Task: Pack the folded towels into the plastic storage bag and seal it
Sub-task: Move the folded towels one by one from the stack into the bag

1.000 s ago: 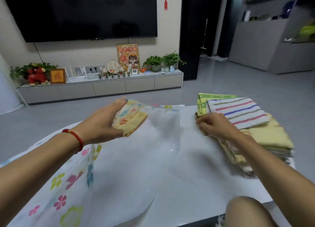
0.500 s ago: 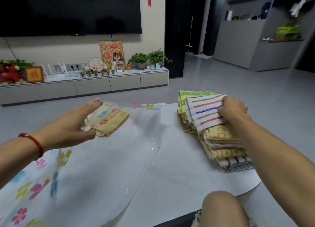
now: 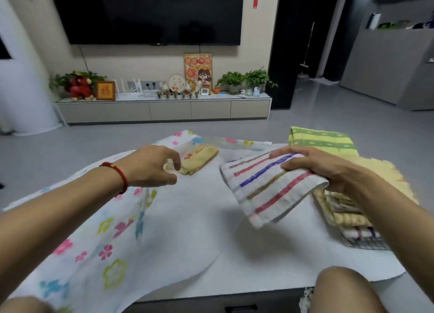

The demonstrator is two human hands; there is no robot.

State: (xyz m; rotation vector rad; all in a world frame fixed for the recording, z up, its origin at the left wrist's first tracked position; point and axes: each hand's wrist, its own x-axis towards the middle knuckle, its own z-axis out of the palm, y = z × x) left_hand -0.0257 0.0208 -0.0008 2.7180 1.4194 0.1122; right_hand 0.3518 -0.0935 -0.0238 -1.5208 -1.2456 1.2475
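A clear plastic storage bag point(image 3: 101, 237) printed with coloured flowers lies flat across the left of the white table point(image 3: 270, 261). A folded yellow towel point(image 3: 199, 158) lies at the bag's far end, seemingly inside it. My left hand point(image 3: 150, 167), fingers curled, pinches the bag's film beside that towel. My right hand point(image 3: 326, 167) grips a folded white towel with red, blue and brown stripes point(image 3: 265, 190), held above the table between bag and stack. The stack of folded towels point(image 3: 347, 209) sits at the right, a green-and-yellow one point(image 3: 321, 141) behind it.
The table's front edge is close, with my knees point(image 3: 347, 291) just below it. Beyond the table lies grey floor, then a low TV cabinet point(image 3: 164, 109) with plants and frames under a wall-mounted screen. A grey cupboard point(image 3: 394, 66) stands at the far right.
My right hand has lifted the striped towel off the stack and carried it left toward the bag. My left hand stayed at the bag's far end, its fingers curling onto the film.
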